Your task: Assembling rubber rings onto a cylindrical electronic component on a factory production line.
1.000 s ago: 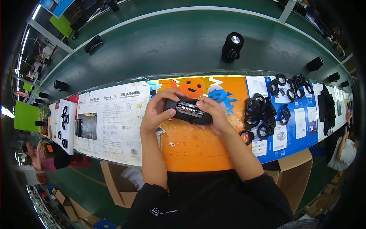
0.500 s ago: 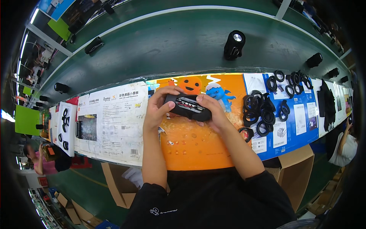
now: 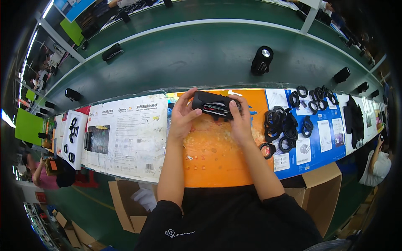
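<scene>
Turned and shifted toward the far edge of the orange mat (image 3: 217, 163) since a moment ago, the black casing (image 3: 209, 98) sits between my hands — left hand (image 3: 182, 119) gripping one end, right hand (image 3: 241, 124) the other — something red showing in its open slot (image 3: 218, 109).

Black casing (image 3: 211, 98); orange mat (image 3: 217, 163); blue-and-white sheet (image 3: 321, 156); black rings (image 3: 289, 121)

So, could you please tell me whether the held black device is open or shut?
Open: the black device shows an uncovered slot, with something red visible inside.
</scene>
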`<action>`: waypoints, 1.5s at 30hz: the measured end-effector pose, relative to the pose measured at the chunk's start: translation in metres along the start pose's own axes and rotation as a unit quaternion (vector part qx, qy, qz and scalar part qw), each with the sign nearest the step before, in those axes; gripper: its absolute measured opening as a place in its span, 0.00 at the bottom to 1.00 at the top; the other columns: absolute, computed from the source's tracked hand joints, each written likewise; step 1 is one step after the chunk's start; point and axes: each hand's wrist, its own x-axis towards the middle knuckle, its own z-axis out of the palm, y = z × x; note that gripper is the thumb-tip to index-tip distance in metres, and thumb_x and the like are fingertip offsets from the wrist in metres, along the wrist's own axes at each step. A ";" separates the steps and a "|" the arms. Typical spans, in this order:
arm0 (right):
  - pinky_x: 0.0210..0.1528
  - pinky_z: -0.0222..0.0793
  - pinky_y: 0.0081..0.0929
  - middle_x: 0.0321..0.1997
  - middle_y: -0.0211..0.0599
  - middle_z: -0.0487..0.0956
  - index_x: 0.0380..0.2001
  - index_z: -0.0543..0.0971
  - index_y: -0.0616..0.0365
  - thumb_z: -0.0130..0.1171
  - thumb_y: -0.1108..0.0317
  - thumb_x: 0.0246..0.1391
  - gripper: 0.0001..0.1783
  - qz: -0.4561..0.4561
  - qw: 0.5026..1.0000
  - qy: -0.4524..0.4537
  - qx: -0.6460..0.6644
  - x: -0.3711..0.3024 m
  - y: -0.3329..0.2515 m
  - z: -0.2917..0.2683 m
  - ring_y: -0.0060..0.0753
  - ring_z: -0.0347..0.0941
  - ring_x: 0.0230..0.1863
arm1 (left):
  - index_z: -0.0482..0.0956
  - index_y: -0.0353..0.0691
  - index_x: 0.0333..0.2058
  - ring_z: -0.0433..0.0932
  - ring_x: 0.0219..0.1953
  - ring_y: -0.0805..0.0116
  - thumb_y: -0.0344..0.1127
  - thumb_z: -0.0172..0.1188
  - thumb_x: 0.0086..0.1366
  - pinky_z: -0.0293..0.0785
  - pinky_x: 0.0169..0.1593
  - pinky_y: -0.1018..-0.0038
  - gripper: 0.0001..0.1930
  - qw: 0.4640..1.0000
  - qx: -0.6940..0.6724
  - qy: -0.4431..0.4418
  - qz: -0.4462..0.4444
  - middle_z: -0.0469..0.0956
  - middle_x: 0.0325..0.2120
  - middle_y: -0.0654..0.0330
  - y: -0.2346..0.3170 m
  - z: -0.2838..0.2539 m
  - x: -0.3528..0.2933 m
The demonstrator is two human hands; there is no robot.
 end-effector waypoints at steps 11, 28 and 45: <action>0.73 0.70 0.36 0.64 0.39 0.76 0.64 0.73 0.55 0.61 0.69 0.71 0.21 -0.022 0.999 -0.031 0.022 -0.005 -0.032 -0.006 0.34 0.74 0.66 | 0.73 0.40 0.70 0.74 0.69 0.60 0.18 0.80 0.54 0.76 0.72 0.63 0.44 0.994 0.092 -0.064 -0.017 0.74 0.66 0.58 0.019 0.000 -0.005; 0.68 0.71 0.34 0.60 0.41 0.76 0.64 0.72 0.58 0.77 0.65 0.64 0.32 -0.153 0.942 -0.116 -0.274 0.031 -0.093 0.000 0.35 0.74 0.62 | 0.73 0.38 0.68 0.74 0.71 0.56 0.17 0.82 0.54 0.79 0.72 0.60 0.43 0.990 0.119 -0.072 0.016 0.73 0.67 0.54 0.009 0.004 -0.003; 0.69 0.74 0.49 0.65 0.44 0.83 0.55 0.87 0.51 0.81 0.62 0.54 0.25 -0.354 0.777 -0.121 -0.506 0.166 -0.096 0.026 0.56 0.77 0.67 | 0.80 0.41 0.48 0.83 0.31 0.60 0.34 0.72 0.70 0.79 0.39 0.62 0.12 0.873 0.483 0.015 0.060 0.80 0.27 0.59 -0.013 -0.002 -0.003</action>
